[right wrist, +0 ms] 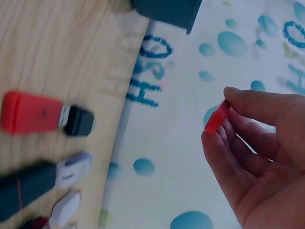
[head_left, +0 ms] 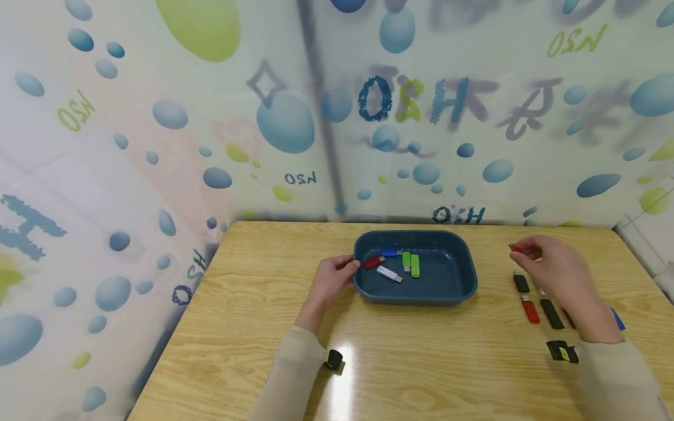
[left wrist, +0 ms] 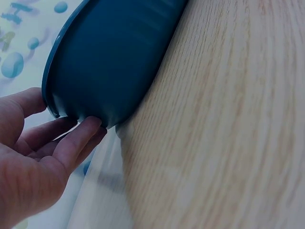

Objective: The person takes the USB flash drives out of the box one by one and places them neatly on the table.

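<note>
A dark blue tray [head_left: 442,301] stands on the table with several USB sticks inside: a dark red one [head_left: 374,262], a blue one [head_left: 390,253], a white one [head_left: 388,273] and two green ones [head_left: 415,265]. My left hand [head_left: 336,278] holds the tray's left end, thumb at the rim and fingers against the outer wall [left wrist: 105,62]. Right of the tray, my right hand [head_left: 563,272] pinches a small red USB stick [right wrist: 218,116] between thumb and fingertip, above the table.
Beneath and beside my right hand lie more USB sticks, among them a black one [head_left: 521,282], a red one [head_left: 530,310] and a longer black one [head_left: 552,314]. A black item with a yellow-green mark [head_left: 563,352] lies nearer me. A patterned wall sheet [head_left: 337,175] rises behind the table.
</note>
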The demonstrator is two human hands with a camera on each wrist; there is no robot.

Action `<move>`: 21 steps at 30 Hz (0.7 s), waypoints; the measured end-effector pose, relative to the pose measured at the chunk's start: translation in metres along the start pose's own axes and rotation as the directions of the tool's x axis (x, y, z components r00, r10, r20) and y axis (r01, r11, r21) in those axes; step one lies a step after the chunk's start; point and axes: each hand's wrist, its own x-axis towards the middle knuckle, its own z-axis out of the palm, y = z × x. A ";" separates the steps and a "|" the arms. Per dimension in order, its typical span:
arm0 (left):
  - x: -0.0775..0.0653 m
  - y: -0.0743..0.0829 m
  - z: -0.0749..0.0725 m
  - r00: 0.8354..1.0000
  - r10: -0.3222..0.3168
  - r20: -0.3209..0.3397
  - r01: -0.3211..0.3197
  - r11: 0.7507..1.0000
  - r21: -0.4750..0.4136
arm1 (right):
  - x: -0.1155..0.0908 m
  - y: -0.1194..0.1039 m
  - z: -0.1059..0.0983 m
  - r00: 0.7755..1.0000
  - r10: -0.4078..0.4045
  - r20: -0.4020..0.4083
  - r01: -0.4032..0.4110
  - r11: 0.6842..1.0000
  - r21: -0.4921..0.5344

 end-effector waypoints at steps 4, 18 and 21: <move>-0.001 0.000 0.000 1.000 0.003 0.003 -0.003 1.000 -0.003 | -0.004 0.015 -0.005 1.000 0.025 -0.004 -0.025 1.000 -0.007; -0.002 -0.001 0.000 1.000 0.009 0.013 -0.009 1.000 -0.001 | -0.013 0.062 -0.015 0.986 0.166 -0.019 -0.167 0.984 -0.065; -0.003 0.000 0.001 1.000 0.004 0.012 -0.004 1.000 -0.006 | -0.014 0.070 -0.017 0.983 0.182 -0.030 -0.184 0.980 -0.079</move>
